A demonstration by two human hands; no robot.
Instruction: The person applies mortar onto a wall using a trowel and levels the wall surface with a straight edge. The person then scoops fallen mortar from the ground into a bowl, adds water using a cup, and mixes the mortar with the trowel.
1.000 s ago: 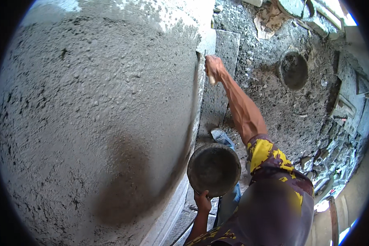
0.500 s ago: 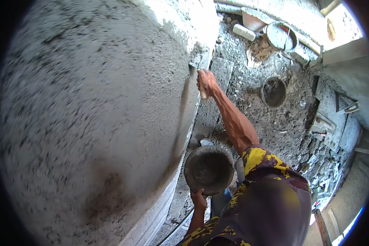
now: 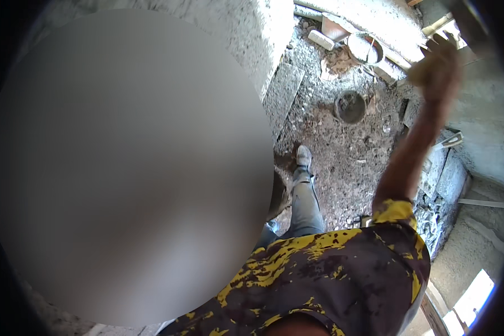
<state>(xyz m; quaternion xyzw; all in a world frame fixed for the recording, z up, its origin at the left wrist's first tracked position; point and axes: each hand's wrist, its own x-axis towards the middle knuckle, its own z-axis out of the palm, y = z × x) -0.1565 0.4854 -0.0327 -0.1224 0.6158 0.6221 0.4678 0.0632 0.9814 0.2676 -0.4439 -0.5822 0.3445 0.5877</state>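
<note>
My right hand [image 3: 439, 70] is raised at the upper right, smeared by motion. Its fingers are closed around a trowel's pale handle [image 3: 421, 71], and a dark, blurred blade shape [image 3: 469, 25] shows beyond the fist. A large grey blurred disc covers the left side of the view, hiding my left hand and most of the wall. Just past the disc's edge, a sliver of a dark round basin [image 3: 279, 196] shows beside my leg. A strip of rough grey plastered wall [image 3: 263, 42] is visible above the disc.
Rubble and dirt cover the floor [image 3: 341, 168]. A round mortar-crusted basin [image 3: 350, 107] lies ahead, with a bucket [image 3: 366, 49] and a pale block [image 3: 321, 40] farther off. A flat board [image 3: 284, 95] lies along the wall. At the right stands another grey wall [image 3: 481, 106].
My right hand has swung from the wall to the upper right with the trowel. The view has shifted, and my left hand with its basin is now mostly covered by the grey disc.
</note>
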